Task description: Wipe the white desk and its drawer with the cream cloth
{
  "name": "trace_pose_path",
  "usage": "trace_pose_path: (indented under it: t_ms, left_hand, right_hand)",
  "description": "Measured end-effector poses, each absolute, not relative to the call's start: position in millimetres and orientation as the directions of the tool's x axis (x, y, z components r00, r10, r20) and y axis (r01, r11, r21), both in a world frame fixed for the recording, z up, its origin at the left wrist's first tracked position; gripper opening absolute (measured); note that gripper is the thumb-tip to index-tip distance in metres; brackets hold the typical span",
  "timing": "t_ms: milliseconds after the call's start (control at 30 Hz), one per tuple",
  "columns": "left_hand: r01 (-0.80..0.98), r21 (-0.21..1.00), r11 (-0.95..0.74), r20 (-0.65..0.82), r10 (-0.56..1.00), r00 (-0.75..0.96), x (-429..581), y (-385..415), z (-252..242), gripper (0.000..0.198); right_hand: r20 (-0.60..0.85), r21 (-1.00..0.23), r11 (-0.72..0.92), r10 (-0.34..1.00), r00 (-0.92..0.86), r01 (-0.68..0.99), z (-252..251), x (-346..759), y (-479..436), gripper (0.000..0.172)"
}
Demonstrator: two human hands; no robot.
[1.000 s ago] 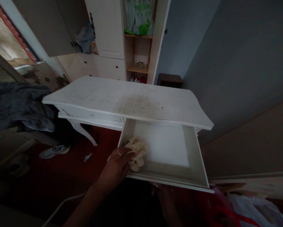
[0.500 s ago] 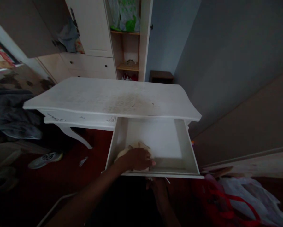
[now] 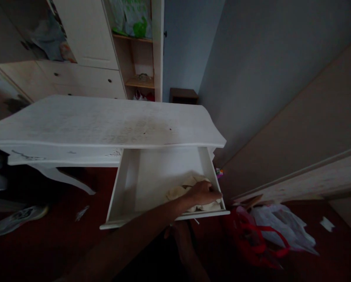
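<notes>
The white desk (image 3: pixel 75 117) has a drawer (image 3: pixel 160 168) pulled out toward me. Inside it, my left hand (image 3: pixel 203 192) is closed on a cream cloth (image 3: pixel 177 192), pressed into the front right corner beside the drawer's side wall. The cloth is bunched and spreads out left of the fingers. Just under the drawer's front panel is my right hand (image 3: pixel 179 237), its fingers curled up near the panel. What those fingers grip is hidden in shadow. Dark smudges mark the middle of the desktop.
A red bag (image 3: pixel 248 239) and a white plastic bag (image 3: pixel 283 225) lie on the dark red floor at right. One shoe (image 3: pixel 18 220) is on the floor at left. Behind the desk stands a white wardrobe (image 3: pixel 87 35) with open shelves. A grey wall closes the right side.
My left hand has slid the cloth from the drawer's front left part to its front right corner. The view has turned rightward. My right hand stays under the drawer front.
</notes>
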State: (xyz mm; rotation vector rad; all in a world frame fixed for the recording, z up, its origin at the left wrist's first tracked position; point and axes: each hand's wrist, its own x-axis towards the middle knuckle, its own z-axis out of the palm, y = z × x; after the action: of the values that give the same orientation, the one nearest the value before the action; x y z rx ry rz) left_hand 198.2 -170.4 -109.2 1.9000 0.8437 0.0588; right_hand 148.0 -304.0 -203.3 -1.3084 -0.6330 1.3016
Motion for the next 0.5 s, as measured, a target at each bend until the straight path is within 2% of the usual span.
trace_pose_path:
  t_ms: [133, 233, 333, 400, 500]
  left_hand:
    - [0.606, 0.743, -0.283, -0.4, 0.538, 0.742, 181, -172, -96, 0.039]
    - [0.675, 0.601, -0.427, -0.41, 0.56, 0.72, 159, -173, -81, 0.055]
    - [0.751, 0.427, -0.503, -0.368, 0.662, 0.653, 146, -171, -73, 0.07]
    - [0.788, 0.35, -0.507, -0.362, 0.702, 0.613, 144, -166, -74, 0.063]
    - [0.804, 0.339, -0.489, -0.338, 0.734, 0.589, 148, -154, -82, 0.051]
  right_hand:
    - [-0.335, -0.88, -0.221, 0.916, 0.219, -0.421, -201, 147, -304, 0.043]
    - [-0.327, -0.868, -0.213, 0.925, 0.193, -0.449, -200, 147, -304, 0.045]
    - [-0.319, -0.884, -0.221, 0.929, 0.187, -0.412, -200, 148, -304, 0.049]
    - [-0.344, -0.882, -0.249, 0.921, 0.184, -0.399, -199, 149, -303, 0.049]
    - [-0.394, -0.863, -0.306, 0.905, 0.158, -0.402, -197, 152, -303, 0.038]
